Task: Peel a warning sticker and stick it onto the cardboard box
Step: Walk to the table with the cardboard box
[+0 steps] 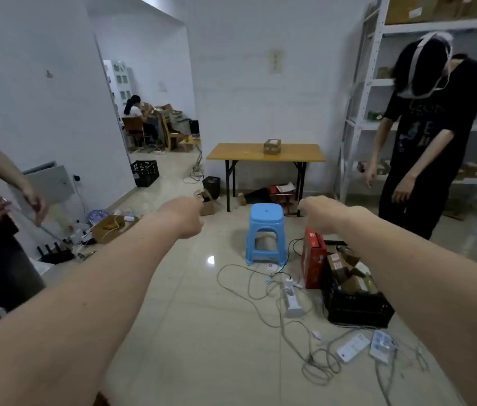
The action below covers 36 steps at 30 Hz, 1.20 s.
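Both my arms stretch straight out over the tiled floor. My left hand [186, 216] is balled into a fist with nothing in it. My right hand [320, 213] is also closed in a fist and holds nothing. A small cardboard box [272, 146] stands on a yellow folding table [237, 152] against the far wall, well beyond both hands. I see no warning sticker.
A blue plastic stool [266, 231] stands on the floor between my hands. Cables and a power strip [291, 298] lie in front, beside a black crate [357, 307] of boxes and a red box [313, 257]. One person stands at right by metal shelves [378, 68], another at left.
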Available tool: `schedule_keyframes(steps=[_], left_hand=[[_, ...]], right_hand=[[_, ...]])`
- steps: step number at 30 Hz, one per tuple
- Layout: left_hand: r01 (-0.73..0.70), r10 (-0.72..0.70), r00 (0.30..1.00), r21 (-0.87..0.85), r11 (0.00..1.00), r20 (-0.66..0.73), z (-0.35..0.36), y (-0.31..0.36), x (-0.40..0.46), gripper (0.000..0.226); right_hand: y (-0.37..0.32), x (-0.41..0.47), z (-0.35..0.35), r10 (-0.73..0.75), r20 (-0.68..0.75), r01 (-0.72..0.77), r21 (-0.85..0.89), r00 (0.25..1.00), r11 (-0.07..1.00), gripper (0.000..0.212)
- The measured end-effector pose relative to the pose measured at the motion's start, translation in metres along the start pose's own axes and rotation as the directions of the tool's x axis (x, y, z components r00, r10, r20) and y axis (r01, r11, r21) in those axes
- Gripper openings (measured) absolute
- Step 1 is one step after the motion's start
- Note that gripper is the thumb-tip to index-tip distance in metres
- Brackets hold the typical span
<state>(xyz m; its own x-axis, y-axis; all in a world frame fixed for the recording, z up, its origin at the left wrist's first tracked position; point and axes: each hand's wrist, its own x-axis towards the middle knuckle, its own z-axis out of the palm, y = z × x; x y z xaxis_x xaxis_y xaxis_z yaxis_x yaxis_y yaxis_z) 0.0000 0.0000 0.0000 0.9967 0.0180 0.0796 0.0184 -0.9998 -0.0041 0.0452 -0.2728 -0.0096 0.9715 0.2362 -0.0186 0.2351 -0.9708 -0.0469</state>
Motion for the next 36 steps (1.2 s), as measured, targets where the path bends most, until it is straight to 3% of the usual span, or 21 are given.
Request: schedule_keyframes(steps=[11,23,30,36], left_hand=[[0.012,-0.01,0.997,-0.022,1.0,0.072,0.042,-0.027,0.092,0.051],[0.072,-0.069,0.995,-0.039,0.997,0.066,0.059,-0.04,0.298,0.045],[0.112,-0.106,0.989,-0.055,0.992,0.102,0.086,-0.092,0.412,0.054],[0.082,-0.078,0.993,-0.049,0.995,0.085,0.096,-0.151,0.53,0.049]], right_hand=[[-0.016,0.104,0.032,-0.051,0.071,0.054,-0.039,0.996,0.998,0.039],[0.015,0.322,0.024,-0.103,0.073,0.104,-0.008,0.992,0.995,0.027],[-0.002,0.451,0.032,-0.13,0.119,0.131,-0.004,0.984,0.991,0.035],[-0.024,0.581,0.031,-0.081,0.123,0.087,-0.046,0.989,0.995,0.047]])
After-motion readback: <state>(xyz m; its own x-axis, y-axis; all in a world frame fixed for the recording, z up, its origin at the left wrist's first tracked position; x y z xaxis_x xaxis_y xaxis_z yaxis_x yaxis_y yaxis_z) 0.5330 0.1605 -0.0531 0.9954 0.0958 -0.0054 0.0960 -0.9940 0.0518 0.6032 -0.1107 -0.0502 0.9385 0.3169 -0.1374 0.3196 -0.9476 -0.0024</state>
